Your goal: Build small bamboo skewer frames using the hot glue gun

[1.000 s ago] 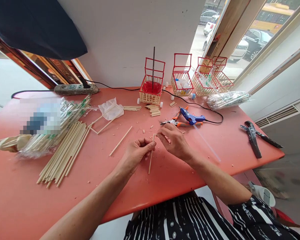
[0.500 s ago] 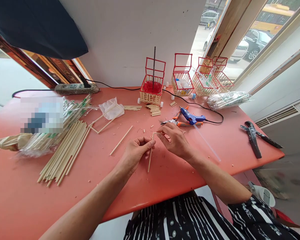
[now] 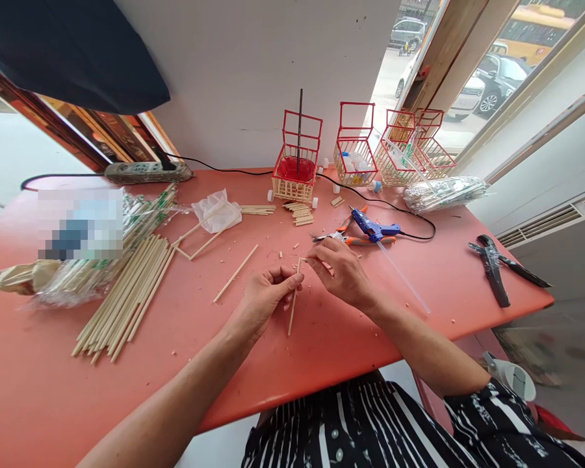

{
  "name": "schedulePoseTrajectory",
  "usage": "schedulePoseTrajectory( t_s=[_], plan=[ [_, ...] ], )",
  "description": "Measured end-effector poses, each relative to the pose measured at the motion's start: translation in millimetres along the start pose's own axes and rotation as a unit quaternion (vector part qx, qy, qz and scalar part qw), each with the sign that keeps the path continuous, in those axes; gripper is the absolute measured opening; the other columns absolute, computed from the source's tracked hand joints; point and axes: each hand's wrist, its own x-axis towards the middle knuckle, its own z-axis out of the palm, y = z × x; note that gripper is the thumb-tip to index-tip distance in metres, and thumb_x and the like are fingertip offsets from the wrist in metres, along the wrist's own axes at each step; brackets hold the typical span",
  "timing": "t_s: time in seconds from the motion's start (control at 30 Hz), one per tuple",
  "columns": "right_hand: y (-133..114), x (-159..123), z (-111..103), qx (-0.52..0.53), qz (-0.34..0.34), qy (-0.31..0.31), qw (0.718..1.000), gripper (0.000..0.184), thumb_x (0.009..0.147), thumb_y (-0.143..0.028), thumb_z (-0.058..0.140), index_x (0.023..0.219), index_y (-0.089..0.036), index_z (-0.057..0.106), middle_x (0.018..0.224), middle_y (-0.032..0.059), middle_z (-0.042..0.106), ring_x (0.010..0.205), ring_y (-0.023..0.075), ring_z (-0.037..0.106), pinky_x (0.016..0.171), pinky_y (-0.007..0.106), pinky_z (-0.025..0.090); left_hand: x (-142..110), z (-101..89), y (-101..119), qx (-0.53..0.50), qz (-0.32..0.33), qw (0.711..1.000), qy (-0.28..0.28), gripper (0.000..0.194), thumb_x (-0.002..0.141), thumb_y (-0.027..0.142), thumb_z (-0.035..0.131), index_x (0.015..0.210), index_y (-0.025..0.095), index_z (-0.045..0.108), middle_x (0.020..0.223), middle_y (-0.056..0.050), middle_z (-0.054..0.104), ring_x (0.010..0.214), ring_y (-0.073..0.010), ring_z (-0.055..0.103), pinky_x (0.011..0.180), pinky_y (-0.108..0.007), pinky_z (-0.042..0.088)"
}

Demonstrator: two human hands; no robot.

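My left hand point(image 3: 272, 290) is closed on a thin wooden stick point(image 3: 293, 312), pinching it near its upper end while the lower part points down toward me. At that upper end a short wooden stick point(image 3: 303, 260) meets it at roughly a right angle. My right hand point(image 3: 340, 270) pinches the short stick, its far end hidden by the fingers. To the left of my left hand a single stick point(image 3: 236, 273) lies on the table. Beyond it rests a three-sided stick frame point(image 3: 190, 256), one side over a white plastic bag point(image 3: 217, 211).
On the red table point(image 3: 185, 390) lie a pile of sticks point(image 3: 127, 299), a blue glue gun point(image 3: 373, 225), orange-handled pliers point(image 3: 358, 240) and black-handled cutters point(image 3: 492, 270). Small stick carts, including one with a red bowl point(image 3: 296, 169), stand at the back. A power strip point(image 3: 149, 171) sits back left.
Both hands keep nearly the same place and grip on the two joined sticks. My right fingers look very slightly shifted; the view has moved a little.
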Motion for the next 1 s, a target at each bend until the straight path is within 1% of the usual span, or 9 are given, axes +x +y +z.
schedulePoseTrajectory(
  t_s=[0.13,0.37,0.6,1.0],
  plan=[
    [-1.1,0.3,-1.0,0.004,0.002,-0.001,1.0,0.015,0.098,-0.021,0.053,0.087,-0.02,0.062,0.086,0.0062,0.061,0.084,0.0201,0.057,0.079,0.033,0.045,0.0,0.7,-0.2,-0.001,-0.003,1.0,0.001,0.036,0.065,0.044,0.086,0.07,0.014,0.067,0.058,-0.001,0.062,0.043,-0.006,0.044,0.041,-0.02,0.034],
    [-2.7,-0.1,-1.2,0.012,0.008,-0.001,1.0,0.015,0.097,-0.018,0.053,0.086,-0.021,0.061,0.089,0.0064,0.062,0.087,0.0202,0.058,0.081,0.034,0.046,-0.1,1.4,0.3,0.003,0.0,1.0,0.009,0.039,0.06,0.046,0.088,0.067,0.014,0.067,0.056,0.0,0.061,0.041,-0.0063,0.044,0.04,-0.021,0.033],
    [-2.2,0.0,-0.5,0.014,-0.003,0.001,1.0,0.015,0.097,-0.017,0.053,0.084,-0.019,0.061,0.088,0.0073,0.063,0.087,0.0204,0.058,0.08,0.033,0.046,-0.8,1.9,2.1,0.011,-0.001,1.0,0.011,0.039,0.061,0.046,0.088,0.069,0.014,0.067,0.058,0.0,0.063,0.042,-0.006,0.044,0.04,-0.021,0.033],
    [-3.8,-0.3,-1.4,0.01,0.005,-0.007,1.0,0.016,0.097,-0.017,0.052,0.083,-0.02,0.06,0.087,0.0069,0.062,0.086,0.0202,0.057,0.079,0.033,0.045,-0.7,2.9,3.0,0.014,0.001,1.0,0.008,0.037,0.059,0.043,0.089,0.067,0.015,0.068,0.058,-0.001,0.063,0.042,-0.0065,0.045,0.04,-0.021,0.034]
  ],
)
